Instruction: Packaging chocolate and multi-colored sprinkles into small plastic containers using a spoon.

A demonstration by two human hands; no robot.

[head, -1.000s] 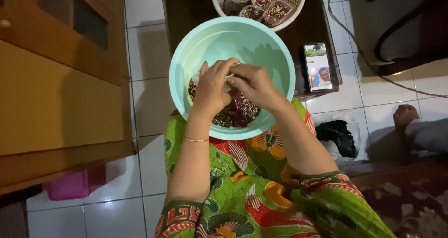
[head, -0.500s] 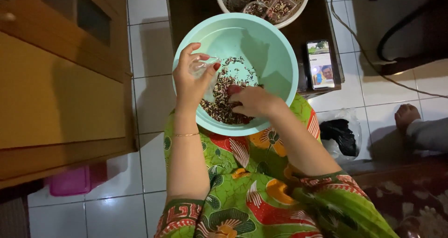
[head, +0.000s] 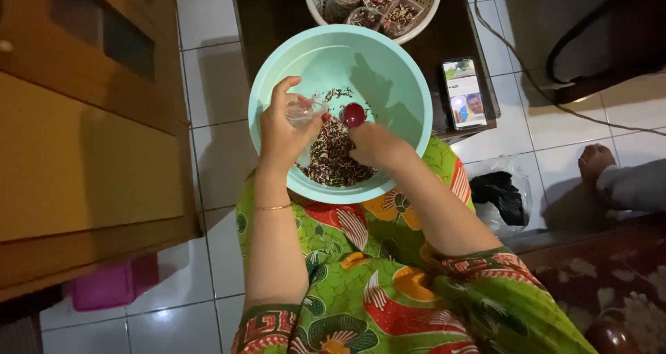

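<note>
A small clear plastic cup (head: 303,109) was pinched in the left hand (head: 284,135), held over a mint-green bowl (head: 399,69) resting on the person's lap. The right hand (head: 374,144) was closed around a red spoon (head: 354,114), dipped toward the dark mixed grains (head: 333,156) inside. Beyond the bowl, on a dark table (head: 267,14), sat a white basket (head: 427,10) of filled cups and a phone (head: 463,92).

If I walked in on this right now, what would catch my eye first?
Most likely the big mint-green bowl on the person's lap, holding a dark speckled mix. Over it, the left hand pinches a small clear bag, while the right hand holds a red scoop. Beyond, a white basket of filled packets sits on the dark table.
</note>
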